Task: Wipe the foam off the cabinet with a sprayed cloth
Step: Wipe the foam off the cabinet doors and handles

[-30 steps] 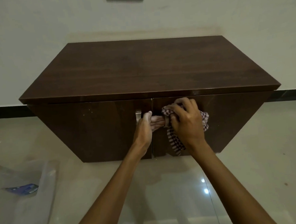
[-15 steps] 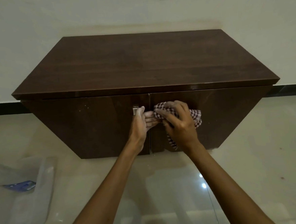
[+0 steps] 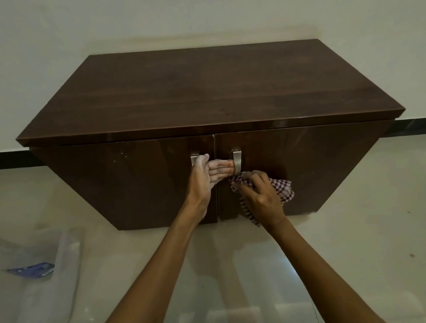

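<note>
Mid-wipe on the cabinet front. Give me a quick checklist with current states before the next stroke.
1. Cloth gripped: ok, the right hand bunches it against the right door.
2. Doors braced: ok, the left hand lies flat across the seam, fingers reaching to the right handle.
3. Both doors shut: ok, the seam looks closed.
4. Foam left on the doors: cannot tell; only small pale specks show on the left door, and the gloss hides the rest.
5. Cloth damp enough: cannot tell.
6. Left hand clean: not ok, whitish residue shows on it.
</note>
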A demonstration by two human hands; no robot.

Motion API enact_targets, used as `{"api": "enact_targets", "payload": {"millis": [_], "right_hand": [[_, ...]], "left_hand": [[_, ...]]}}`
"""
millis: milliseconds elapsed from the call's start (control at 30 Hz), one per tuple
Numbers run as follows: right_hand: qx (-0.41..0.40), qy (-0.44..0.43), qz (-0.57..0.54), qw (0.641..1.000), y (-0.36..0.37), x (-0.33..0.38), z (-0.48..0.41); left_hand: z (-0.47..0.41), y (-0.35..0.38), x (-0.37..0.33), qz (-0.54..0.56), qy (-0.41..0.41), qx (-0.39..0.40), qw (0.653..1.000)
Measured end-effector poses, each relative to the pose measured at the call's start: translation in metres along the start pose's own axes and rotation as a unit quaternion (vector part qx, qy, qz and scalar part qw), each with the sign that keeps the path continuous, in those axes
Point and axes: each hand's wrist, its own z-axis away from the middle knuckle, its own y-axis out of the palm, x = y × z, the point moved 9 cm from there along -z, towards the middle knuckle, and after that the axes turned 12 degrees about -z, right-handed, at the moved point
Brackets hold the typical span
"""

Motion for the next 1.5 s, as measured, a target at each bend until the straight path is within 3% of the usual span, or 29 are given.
{"api": "enact_targets", "payload": {"millis": [200,367,667,767,900,1100,1300,1500], "right_hand": [[0.015,-0.004,0.000,1.000,0.013,0.014,-0.009],[-0.070,0.119,0.030,0.990,-0.018,-0.020,0.006],[-0.058,0.043,0.034,0.997,-0.017,-0.017,-0.001],[-0.117,0.111,0.009,0.987,-0.030,-0.022,0.003],[-0.181,0.083,-0.069,0.978,-0.051,-0.007,-0.028],[-0.117,0.081,-0.038,0.989,-0.029,-0.011,-0.006],[-0.203,0.099,-0.085,0.970,-0.050,-0.007,-0.033],[-0.097,0.088,-0.052,0.990,-0.023,-0.015,-0.004]], "left_hand": [[0.000,-0.001,0.001,0.000,-0.002,0.004,1.000],[-0.001,0.001,0.001,0.001,-0.002,0.013,1.000],[0.000,0.000,-0.002,0.004,0.001,0.004,1.000],[0.002,-0.001,-0.002,0.005,0.001,0.006,1.000],[0.002,-0.003,-0.004,-0.003,0.010,0.000,1.000],[0.005,-0.005,-0.006,-0.005,0.016,-0.020,1.000],[0.003,-0.008,-0.008,0.010,0.021,-0.029,0.999],[0.004,-0.007,-0.009,0.008,0.029,-0.030,0.999]]}}
